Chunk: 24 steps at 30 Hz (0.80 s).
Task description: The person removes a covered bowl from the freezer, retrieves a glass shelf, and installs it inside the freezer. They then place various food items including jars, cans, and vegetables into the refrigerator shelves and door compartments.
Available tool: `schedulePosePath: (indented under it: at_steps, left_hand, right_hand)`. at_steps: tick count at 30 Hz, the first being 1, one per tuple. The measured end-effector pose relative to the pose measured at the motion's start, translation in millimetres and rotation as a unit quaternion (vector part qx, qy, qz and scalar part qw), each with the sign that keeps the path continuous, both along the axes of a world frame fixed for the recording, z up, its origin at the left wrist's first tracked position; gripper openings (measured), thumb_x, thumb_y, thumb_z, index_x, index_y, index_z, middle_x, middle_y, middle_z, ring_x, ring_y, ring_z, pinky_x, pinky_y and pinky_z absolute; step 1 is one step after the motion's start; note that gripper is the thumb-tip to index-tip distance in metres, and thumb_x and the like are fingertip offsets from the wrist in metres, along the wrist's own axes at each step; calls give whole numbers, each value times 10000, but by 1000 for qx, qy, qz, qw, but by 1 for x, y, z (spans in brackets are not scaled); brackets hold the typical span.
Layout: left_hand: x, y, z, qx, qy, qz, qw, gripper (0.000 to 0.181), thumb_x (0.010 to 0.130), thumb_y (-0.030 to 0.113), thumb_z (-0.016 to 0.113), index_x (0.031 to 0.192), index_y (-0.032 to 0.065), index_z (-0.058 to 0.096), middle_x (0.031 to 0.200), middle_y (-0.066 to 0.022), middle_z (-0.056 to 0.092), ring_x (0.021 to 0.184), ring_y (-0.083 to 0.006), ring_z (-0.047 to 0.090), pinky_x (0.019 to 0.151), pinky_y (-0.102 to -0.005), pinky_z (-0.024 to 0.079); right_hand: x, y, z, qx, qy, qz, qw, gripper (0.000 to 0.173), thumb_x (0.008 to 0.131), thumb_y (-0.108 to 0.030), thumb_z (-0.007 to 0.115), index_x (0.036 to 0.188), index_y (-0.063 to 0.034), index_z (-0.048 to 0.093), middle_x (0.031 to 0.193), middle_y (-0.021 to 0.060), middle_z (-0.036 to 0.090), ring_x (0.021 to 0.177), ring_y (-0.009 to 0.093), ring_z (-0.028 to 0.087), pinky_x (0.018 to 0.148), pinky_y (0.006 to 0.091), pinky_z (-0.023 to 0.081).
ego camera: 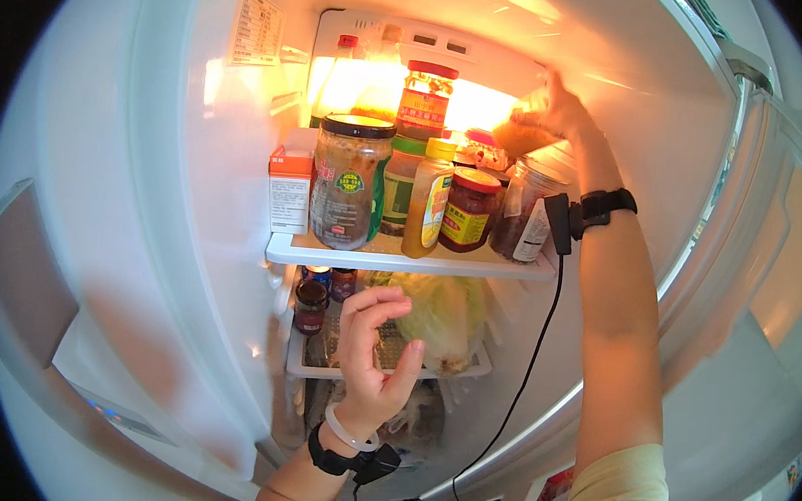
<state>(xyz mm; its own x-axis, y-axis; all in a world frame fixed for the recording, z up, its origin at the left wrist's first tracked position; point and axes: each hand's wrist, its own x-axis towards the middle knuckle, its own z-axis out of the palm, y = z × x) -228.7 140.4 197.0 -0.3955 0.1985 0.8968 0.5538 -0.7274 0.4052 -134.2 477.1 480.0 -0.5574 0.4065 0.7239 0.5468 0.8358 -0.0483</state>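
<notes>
My right hand [560, 111] reaches into the back right of a fridge's upper shelf [407, 259]. Its fingers are closed around an orange-brown item [525, 139], too glare-washed to name. Just below stand a clear jar of dark contents [525, 211] and a red-lidded glass jar [470, 210]. My left hand [375, 354] hovers empty before the lower shelf, fingers apart and loosely curved. Behind it lies a wrapped head of cabbage [449, 318]. To the left in the row above are a yellow-capped squeeze bottle [427, 207] and a large black-lidded jar [349, 190].
An orange-and-white carton [289, 196] stands at the shelf's left end. A tall red-lidded jar [427, 101] and a red-capped bottle [337, 76] are farther back. Small dark jars [310, 307] sit below. From my right wrist strap hangs a black cable [534, 360]. The fridge door [715, 388] is at right.
</notes>
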Motion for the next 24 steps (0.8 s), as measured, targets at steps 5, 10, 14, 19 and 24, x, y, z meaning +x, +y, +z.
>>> schedulePosePath:
  at_steps: [5,10,14,19,24]
  left_hand:
    - [0,3,-2,-11,-1,8,1000,314,801,88,676,1083,-4,572,1168,-172,539,1073,-285,541,951,-373,432]
    - [5,12,-3,-18,10,-6,1000,313,792,81,680,1077,6,574,1170,-164,540,1075,-282,541,949,-371,432]
    - [6,22,-3,-30,15,-15,999,315,782,51,679,1075,10,571,1170,-159,532,1086,-279,536,951,-373,433]
    - [5,34,-5,-38,17,-18,999,329,774,14,668,1086,13,565,1174,-157,527,1087,-272,530,959,-375,429]
    - [9,43,-1,-45,14,-12,999,323,774,13,661,1083,14,565,1171,-158,527,1074,-269,533,957,-368,430]
  right_hand:
    - [7,-54,31,39,19,-41,998,1030,596,-468,884,1385,-10,406,1289,247,572,1185,341,579,1010,414,459]
    - [25,-62,40,-10,-69,-144,987,850,631,-459,857,1299,-14,577,1294,190,594,1166,319,594,980,417,474]
    - [21,-63,37,-38,-184,-233,954,715,618,-430,832,1225,-98,652,1149,187,671,1090,317,635,929,417,494]
    - [-1,-82,31,102,-172,-266,943,554,702,-398,773,1171,-117,682,1129,143,681,1069,290,646,871,442,521]
    - [-64,-52,16,107,-216,-186,952,341,756,-220,703,1074,-96,715,1053,142,703,966,315,682,791,458,546]
